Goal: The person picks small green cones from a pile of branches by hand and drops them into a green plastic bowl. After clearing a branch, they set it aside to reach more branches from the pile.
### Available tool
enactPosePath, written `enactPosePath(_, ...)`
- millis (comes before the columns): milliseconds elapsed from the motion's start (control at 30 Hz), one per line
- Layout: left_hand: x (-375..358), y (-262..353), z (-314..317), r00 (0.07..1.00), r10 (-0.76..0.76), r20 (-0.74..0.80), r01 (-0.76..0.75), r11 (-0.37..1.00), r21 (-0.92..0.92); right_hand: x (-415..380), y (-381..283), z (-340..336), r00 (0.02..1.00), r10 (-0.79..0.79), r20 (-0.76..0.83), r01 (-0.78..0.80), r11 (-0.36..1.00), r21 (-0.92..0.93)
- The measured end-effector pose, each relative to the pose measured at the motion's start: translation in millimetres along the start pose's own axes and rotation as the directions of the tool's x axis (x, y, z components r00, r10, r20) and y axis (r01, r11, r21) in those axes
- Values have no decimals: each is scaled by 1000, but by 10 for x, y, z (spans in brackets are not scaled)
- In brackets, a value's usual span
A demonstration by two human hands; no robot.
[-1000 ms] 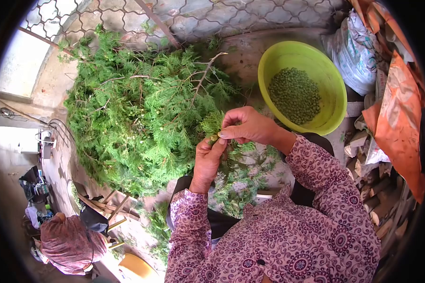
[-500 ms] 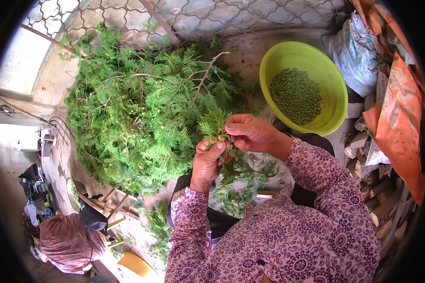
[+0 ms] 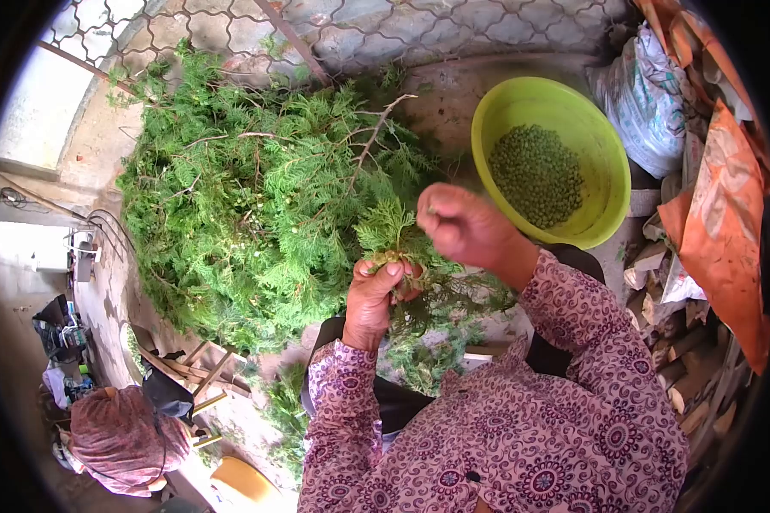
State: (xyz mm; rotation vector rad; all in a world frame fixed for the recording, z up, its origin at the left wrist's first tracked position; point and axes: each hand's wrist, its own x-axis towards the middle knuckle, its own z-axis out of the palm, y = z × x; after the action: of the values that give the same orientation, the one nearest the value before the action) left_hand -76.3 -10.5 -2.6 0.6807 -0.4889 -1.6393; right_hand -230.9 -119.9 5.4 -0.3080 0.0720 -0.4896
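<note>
My left hand (image 3: 375, 295) is closed round a green evergreen sprig (image 3: 388, 229), its flat, scaly leaves standing up above the thumb. Small yellowish-green cones or seed pods sit where the thumb pinches the stem. More of the sprig's foliage hangs below the fingers. My right hand (image 3: 466, 227) is lifted just right of the sprig, apart from it, with fingers curled together and slightly blurred; whatever it may hold cannot be made out. Near it stands a lime-green basin (image 3: 612, 192) with a heap of small round green cones or pods (image 3: 535, 175) inside.
A large pile of cut evergreen branches (image 3: 248, 188) covers the floor at left. Wire mesh (image 3: 453, 34) runs along the back. White sacks (image 3: 646, 103), an orange sheet (image 3: 719, 231) and split firewood (image 3: 697, 368) line the right. Another person (image 3: 124, 436) sits at lower left by a yellow-orange basin (image 3: 244, 480).
My right hand has come away from the sprig, moving up and right towards the basin, its fingers curled in. My left hand stays in place, still gripping the sprig.
</note>
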Motion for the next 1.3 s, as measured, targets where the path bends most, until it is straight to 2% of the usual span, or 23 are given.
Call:
enactPosePath(33, 8, -2, 6, 1000, 2, 1, -2, 1000, -1, 0, -83, 46, 996, -80, -36, 80, 997, -3)
enactPosePath(100, 35, 0, 28, 987, 24, -157, -15, 998, 58, -13, -155, 149, 984, -165, -70, 165, 986, -8)
enactPosePath(167, 78, 23, 100, 975, 42, -217, -21, 995, 100, -20, -158, 209, 976, -147, -162, 88, 942, -323)
enactPosePath(200, 95, 19, 126, 959, 64, -278, -26, 990, 139, -41, -135, 110, 985, -84, -152, -7, 855, -518)
enactPosePath(233, 106, 0, 135, 959, 64, -277, -26, 990, 138, -49, -118, 106, 985, -83, -152, -8, 855, -519)
enactPosePath(300, 116, -49, 156, 948, 95, -302, 3, 951, 309, -61, -69, 151, 974, -18, -224, -127, 779, -614)
enactPosePath(333, 112, -62, 199, 948, 90, -306, 22, 939, 344, -66, -56, 213, 960, -69, -270, -161, 653, -740)
enactPosePath(367, 110, -85, 146, 948, 89, -306, 23, 939, 344, -50, -29, 187, 960, -69, -271, -161, 654, -739)
enactPosePath(433, 105, -134, -13, 975, 39, -217, 66, 888, 456, -17, 30, 61, 960, -281, 24, 85, 208, -974)
enactPosePath(533, 104, -113, 67, 984, 19, -175, 57, 906, 420, 9, 42, -57, 965, -253, 63, 101, 138, -985)
enactPosePath(567, 103, -99, 107, 985, 20, -170, 51, 913, 405, -6, 0, 5, 965, -253, 65, 102, 137, -985)
enactPosePath(633, 59, -42, 139, 987, -30, -155, 84, 932, 354, -64, -97, 176, 960, 72, -269, -261, 567, -781)
enactPosePath(667, 38, -17, 141, 987, -81, -137, 119, 946, 301, -74, -91, 168, 960, 72, -270, -262, 567, -781)
enactPosePath(733, 14, 16, 126, 991, -88, -103, 116, 948, 298, -93, -57, 139, 948, 212, -238, -306, 813, -495)
enactPosePath(867, -59, 79, 167, 987, -116, -111, 143, 949, 281, -129, -58, 97, 939, 300, -168, -341, 869, -358)
enactPosePath(933, -59, 66, 99, 989, -76, -130, 111, 950, 291, -160, -149, 164, 964, 265, 5, -257, 937, -235)
enactPosePath(967, -43, 57, 67, 989, -37, -144, 79, 949, 304, -144, -152, 147, 964, 265, 6, -257, 938, -234)
enactPosePath(1033, 15, 30, 34, 987, -48, -155, 98, 937, 336, -121, -136, 108, 995, 89, -36, -96, 936, -338)
enactPosePath(1100, 73, -18, 22, 982, -68, -175, 121, 942, 314, -126, -147, 200, 995, 50, -92, -79, 934, -349)
enactPosePath(1167, 100, -21, 56, 977, -91, -192, 155, 921, 357, -119, -148, 242, 981, 1, -192, -130, 741, -659)
enactPosePath(1200, 112, -31, 60, 980, -92, -175, 155, 907, 391, -96, -124, 201, 981, 0, -192, -130, 741, -659)
enactPosePath(1267, 118, -80, 52, 982, -100, -159, 159, 892, 424, -54, -52, 77, 975, -220, 35, 91, 247, -965)
enactPosePath(1300, 119, -116, 26, 983, -97, -153, 156, 885, 439, -61, -36, 78, 974, -224, 33, 90, 248, -965)
